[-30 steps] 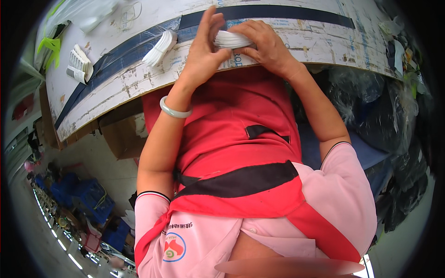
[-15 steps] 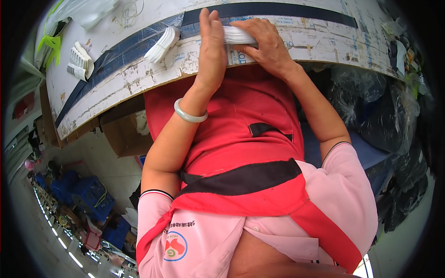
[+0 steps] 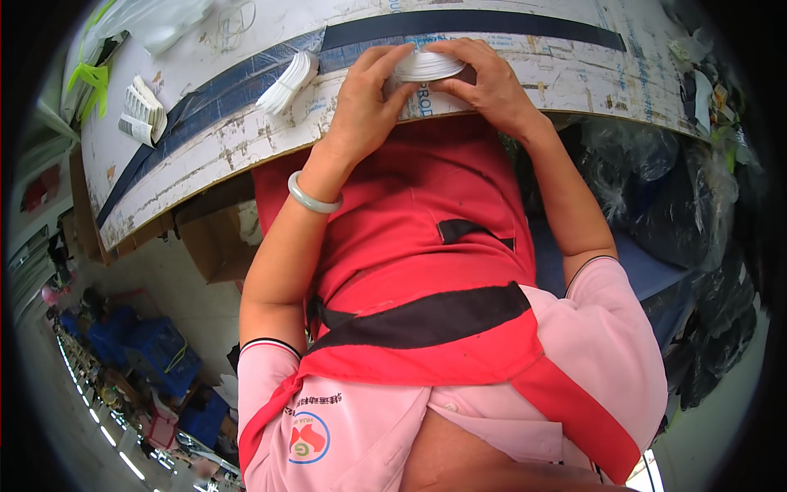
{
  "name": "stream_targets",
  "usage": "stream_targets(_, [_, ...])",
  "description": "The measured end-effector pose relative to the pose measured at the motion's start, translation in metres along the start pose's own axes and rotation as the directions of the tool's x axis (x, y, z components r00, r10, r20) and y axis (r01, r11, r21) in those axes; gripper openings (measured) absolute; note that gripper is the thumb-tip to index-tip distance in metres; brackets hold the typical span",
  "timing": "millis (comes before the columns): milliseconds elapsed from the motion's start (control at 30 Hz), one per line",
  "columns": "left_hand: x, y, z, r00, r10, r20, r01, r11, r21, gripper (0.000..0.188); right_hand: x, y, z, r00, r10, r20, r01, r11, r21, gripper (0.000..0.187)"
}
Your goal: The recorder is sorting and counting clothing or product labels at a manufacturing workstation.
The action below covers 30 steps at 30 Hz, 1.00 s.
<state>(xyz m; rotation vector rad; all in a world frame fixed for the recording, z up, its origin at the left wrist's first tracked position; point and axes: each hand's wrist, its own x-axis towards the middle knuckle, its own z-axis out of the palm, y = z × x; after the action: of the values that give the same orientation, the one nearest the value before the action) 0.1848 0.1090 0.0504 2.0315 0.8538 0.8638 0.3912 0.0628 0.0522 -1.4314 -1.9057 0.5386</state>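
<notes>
Between my two hands is a bundle of thin white strips, stacked in layers and bowed slightly upward, close to the table's near edge. My left hand grips its left end, fingers over the top and thumb below. At the other end my right hand holds it the same way, fingers curved over and thumb on the near side. Left of my left hand, a second white strip bundle lies bent on the table, with what looks like a tie around its middle.
The worn white tabletop carries a long dark strip along its length. A stack of printed papers lies at the left, near clear plastic. Under the table are a cardboard box and plastic bags.
My left hand was upright and flat against the bundle's left end; now its fingers and thumb close around that end. The bundle has become more bowed, and my right hand keeps its hold.
</notes>
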Motion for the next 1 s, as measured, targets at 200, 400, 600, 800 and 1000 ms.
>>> stream_targets(200, [0.022, 0.015, 0.002, 0.970, 0.184, 0.157, -0.234, 0.875, 0.423, 0.045, -0.003, 0.004, 0.004, 0.998, -0.040, -0.037, 0.038, 0.997, -0.070, 0.042])
stream_targets(400, [0.021, 0.021, 0.004, 0.966, 0.120, 0.228, -0.225, 0.821, 0.524, 0.040, 0.025, 0.000, -0.050, 0.889, 0.083, 0.450, -0.201, 0.954, 0.221, 0.051])
stream_targets(600, [0.022, 0.026, 0.007, 0.979, 0.101, 0.177, -0.177, 0.850, 0.495, 0.041, 0.116, 0.037, -0.042, 0.978, 0.194, 0.072, -0.204, 0.965, 0.164, 0.025])
stream_targets(800, [0.024, 0.019, 0.010, 0.980, 0.081, 0.184, -0.162, 0.861, 0.483, 0.033, 0.183, 0.070, 0.009, 0.957, 0.212, -0.199, -0.267, 0.912, -0.310, 0.023])
stream_targets(1000, [0.021, 0.017, -0.006, 0.991, -0.024, 0.135, 0.001, 0.985, 0.171, 0.035, 0.175, 0.063, 0.005, 0.953, 0.231, -0.197, -0.257, 0.959, -0.117, 0.022])
